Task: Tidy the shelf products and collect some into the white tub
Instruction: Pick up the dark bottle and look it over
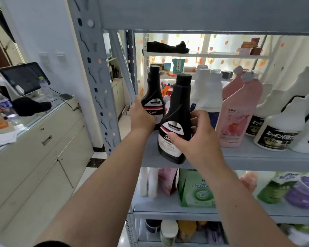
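Two black cleaner bottles stand at the left end of the grey shelf [257, 157]. My right hand [194, 136] grips the front black bottle [177, 111], which is tilted near the shelf's front edge; my thumb lies across its label. My left hand [141, 116] holds the rear black bottle [153, 93] from its left side. To the right stand white bottles [209, 93], pink bottles [239, 111] and white bottles with black labels [278, 129]. The white tub is not in view.
The shelf's grey upright [96, 77] rises just left of my left hand. The lower shelf holds a green refill pouch [196, 189], pink packs and a purple tub. A cream counter [34, 148] with a screen stands at the left.
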The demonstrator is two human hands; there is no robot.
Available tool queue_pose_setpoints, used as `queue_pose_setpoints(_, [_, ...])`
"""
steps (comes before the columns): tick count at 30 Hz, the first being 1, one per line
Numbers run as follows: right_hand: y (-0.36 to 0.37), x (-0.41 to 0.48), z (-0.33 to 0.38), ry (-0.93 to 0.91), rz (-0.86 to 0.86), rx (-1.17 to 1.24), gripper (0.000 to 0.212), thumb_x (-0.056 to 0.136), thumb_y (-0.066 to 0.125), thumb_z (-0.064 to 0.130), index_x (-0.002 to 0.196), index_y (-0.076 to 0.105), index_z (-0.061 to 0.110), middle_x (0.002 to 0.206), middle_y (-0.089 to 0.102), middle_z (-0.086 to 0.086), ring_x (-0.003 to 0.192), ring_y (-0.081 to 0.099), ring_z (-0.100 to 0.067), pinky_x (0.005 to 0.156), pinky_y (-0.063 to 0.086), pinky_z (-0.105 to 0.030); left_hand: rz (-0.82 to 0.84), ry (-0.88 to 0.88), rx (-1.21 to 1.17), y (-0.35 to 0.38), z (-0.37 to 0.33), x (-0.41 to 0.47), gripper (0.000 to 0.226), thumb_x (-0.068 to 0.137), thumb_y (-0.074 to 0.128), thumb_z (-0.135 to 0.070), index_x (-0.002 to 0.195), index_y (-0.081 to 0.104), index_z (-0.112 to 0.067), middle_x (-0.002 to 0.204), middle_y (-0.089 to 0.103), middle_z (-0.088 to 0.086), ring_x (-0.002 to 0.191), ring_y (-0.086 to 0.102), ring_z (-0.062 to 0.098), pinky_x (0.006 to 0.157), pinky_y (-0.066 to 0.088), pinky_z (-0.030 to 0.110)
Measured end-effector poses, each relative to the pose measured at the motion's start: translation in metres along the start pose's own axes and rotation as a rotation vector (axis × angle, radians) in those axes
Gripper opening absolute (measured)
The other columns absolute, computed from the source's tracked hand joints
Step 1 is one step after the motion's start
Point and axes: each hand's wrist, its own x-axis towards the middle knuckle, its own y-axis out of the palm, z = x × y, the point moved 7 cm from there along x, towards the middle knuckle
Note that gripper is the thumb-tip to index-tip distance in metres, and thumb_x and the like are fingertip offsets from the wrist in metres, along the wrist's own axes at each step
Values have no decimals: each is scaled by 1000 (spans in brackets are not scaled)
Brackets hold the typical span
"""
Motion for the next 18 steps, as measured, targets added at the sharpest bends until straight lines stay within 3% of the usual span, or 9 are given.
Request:
queue_pose_setpoints(5, [4,5,-5,-18,-1,-53,55,78,83,45,114,43,33,102,64,18,92,66,-7,78,58,-34,-62,-46,170,0,11,1,56,75,74,-26,127,53,-20,112,60,8,111,56,32,95,50,43])
queue_pose_setpoints(8, [6,5,-7,-18,-3,-61,54,79,84,43,113,43,32,101,64,17,92,66,-8,76,56,-31,-27,-49,122,-4,2,-22,39,85,68,-22,120,53,-17,119,44,10,113,40,24,94,35,31])
queue_pose_setpoints(10, [8,4,-9,-12,-2,-58,54,79,83,43,114,44,31,102,64,15,91,66,-7,74,55,-27,-20,-58,53,-7,-4,-39,35,89,67,-18,116,46,-19,122,41,8,108,45,23,92,41,34])
queue_pose_setpoints(12, [9,3,-10,-10,-3,-58,54,80,83,44,115,44,30,103,64,15,91,65,-5,71,52,-22,13,-77,-27,-11,-8,-53,35,91,65,-16,113,38,-22,111,49,1,95,56,20,81,46,35])
queue_pose_setpoints(14, [10,2,-9,-17,-3,-59,53,80,82,43,114,43,31,103,64,14,90,64,-5,70,49,-19,43,-59,-31,-18,-10,-64,34,94,60,-15,114,33,-21,96,51,-9,83,54,8,67,42,29])
queue_pose_setpoints(16, [11,1,-8,-23,-2,-73,53,81,82,41,115,43,29,103,64,12,91,64,-7,68,46,-17,51,9,13,-27,-14,-78,35,96,58,-13,120,33,-17,94,51,-10,77,50,2,58,37,21])
queue_pose_setpoints(18, [12,0,-6,-34,-7,-102,56,82,82,41,119,43,26,106,64,10,94,65,-10,67,45,-18,56,44,7,-38,-16,-94,38,95,59,-11,125,36,-14,102,55,-4,80,53,7,60,37,18])
